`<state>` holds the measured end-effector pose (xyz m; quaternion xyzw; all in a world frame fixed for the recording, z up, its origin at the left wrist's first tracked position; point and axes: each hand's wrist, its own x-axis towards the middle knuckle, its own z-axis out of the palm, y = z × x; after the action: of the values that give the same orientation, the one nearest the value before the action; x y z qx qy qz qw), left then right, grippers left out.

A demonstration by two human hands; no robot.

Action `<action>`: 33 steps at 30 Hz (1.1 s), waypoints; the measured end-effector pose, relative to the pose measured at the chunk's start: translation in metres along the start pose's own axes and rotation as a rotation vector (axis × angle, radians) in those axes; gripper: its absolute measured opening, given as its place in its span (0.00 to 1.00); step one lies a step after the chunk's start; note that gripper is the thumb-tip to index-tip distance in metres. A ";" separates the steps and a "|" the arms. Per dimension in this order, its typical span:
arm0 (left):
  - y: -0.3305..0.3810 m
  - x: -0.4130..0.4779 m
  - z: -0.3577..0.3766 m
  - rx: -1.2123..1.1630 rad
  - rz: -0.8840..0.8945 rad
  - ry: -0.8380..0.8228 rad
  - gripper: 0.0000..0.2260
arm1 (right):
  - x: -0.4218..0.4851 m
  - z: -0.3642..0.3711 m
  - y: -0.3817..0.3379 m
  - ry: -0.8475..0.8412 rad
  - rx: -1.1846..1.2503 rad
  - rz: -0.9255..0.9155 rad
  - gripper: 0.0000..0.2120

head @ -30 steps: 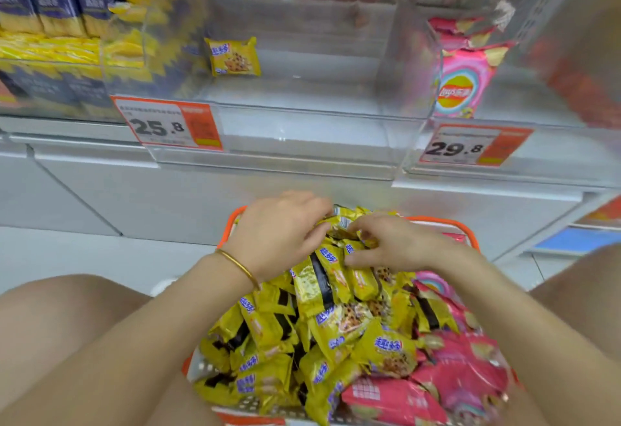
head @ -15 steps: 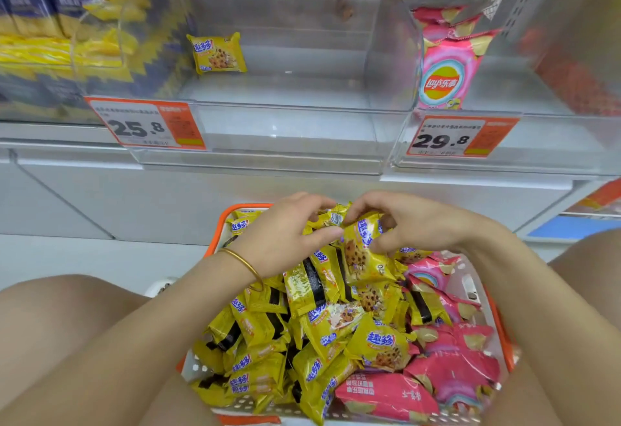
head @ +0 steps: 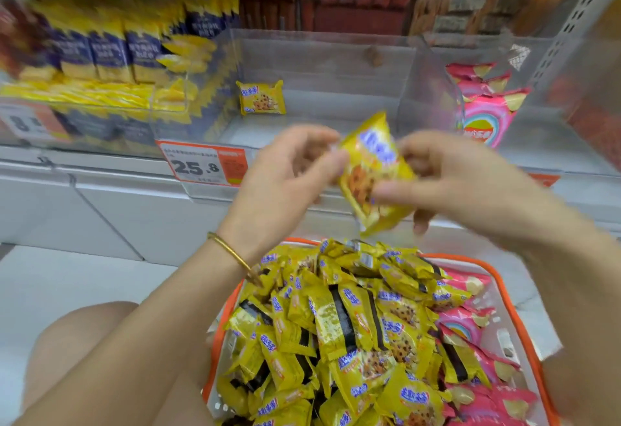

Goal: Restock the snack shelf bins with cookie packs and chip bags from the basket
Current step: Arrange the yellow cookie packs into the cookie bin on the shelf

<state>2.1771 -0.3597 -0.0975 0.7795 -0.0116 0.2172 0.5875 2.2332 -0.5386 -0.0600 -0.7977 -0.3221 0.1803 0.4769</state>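
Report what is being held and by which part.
A yellow cookie pack. The right hand takes its grip on the right side, thumb across the front; the left hand pinches the upper left edge.

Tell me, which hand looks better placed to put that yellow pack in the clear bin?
Probably the right hand: its thumb and fingers wrap the cookie pack, while the left hand only pinches an edge.

White shelf (head: pixel 100 173), clear bins (head: pixel 322 66) on it, one cookie pack (head: pixel 261 97), pink chip bags (head: pixel 484 116) beside.
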 end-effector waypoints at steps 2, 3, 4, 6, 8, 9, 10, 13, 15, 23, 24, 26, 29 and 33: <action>0.007 0.015 -0.020 0.335 0.240 0.201 0.09 | 0.028 -0.010 -0.028 0.136 -0.087 -0.091 0.06; 0.005 0.021 -0.031 0.559 0.329 0.221 0.13 | 0.048 -0.014 -0.039 0.186 -0.166 -0.121 0.08; 0.001 0.026 -0.039 0.778 0.369 0.167 0.17 | 0.071 -0.014 -0.046 0.219 -0.267 -0.123 0.11; -0.014 0.033 -0.048 1.050 0.347 -0.051 0.21 | 0.123 -0.007 -0.046 0.225 -0.483 -0.064 0.16; -0.029 0.036 -0.049 1.161 0.395 -0.175 0.20 | 0.170 0.009 -0.037 0.176 -0.640 0.021 0.17; -0.035 0.039 -0.049 1.210 0.429 -0.185 0.19 | 0.193 0.018 -0.029 0.146 -0.691 0.044 0.17; -0.041 0.042 -0.049 1.223 0.458 -0.163 0.18 | 0.214 0.025 -0.022 0.116 -0.732 0.050 0.18; -0.052 0.052 -0.051 1.183 0.572 -0.049 0.17 | 0.264 0.041 -0.005 0.047 -0.850 -0.002 0.19; -0.056 0.054 -0.051 1.179 0.622 -0.013 0.17 | 0.287 0.051 0.000 0.025 -0.884 -0.030 0.20; -0.065 0.061 -0.043 1.202 0.656 0.091 0.15 | 0.332 0.075 0.017 0.101 -0.881 -0.071 0.18; -0.066 0.062 -0.042 1.205 0.664 0.104 0.15 | 0.335 0.076 0.021 0.117 -0.882 -0.077 0.17; -0.067 0.064 -0.039 1.205 0.667 0.099 0.13 | 0.340 0.077 0.026 0.176 -0.816 -0.031 0.17; -0.069 0.063 -0.036 1.207 0.646 0.078 0.11 | 0.348 0.082 0.037 0.217 -0.847 -0.006 0.15; -0.071 0.063 -0.037 1.205 0.647 0.085 0.11 | 0.347 0.089 0.039 0.283 -0.892 -0.026 0.14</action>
<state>2.2417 -0.2890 -0.1320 0.9184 -0.0979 0.3810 -0.0435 2.4457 -0.2564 -0.1299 -0.9375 -0.3100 -0.0922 0.1287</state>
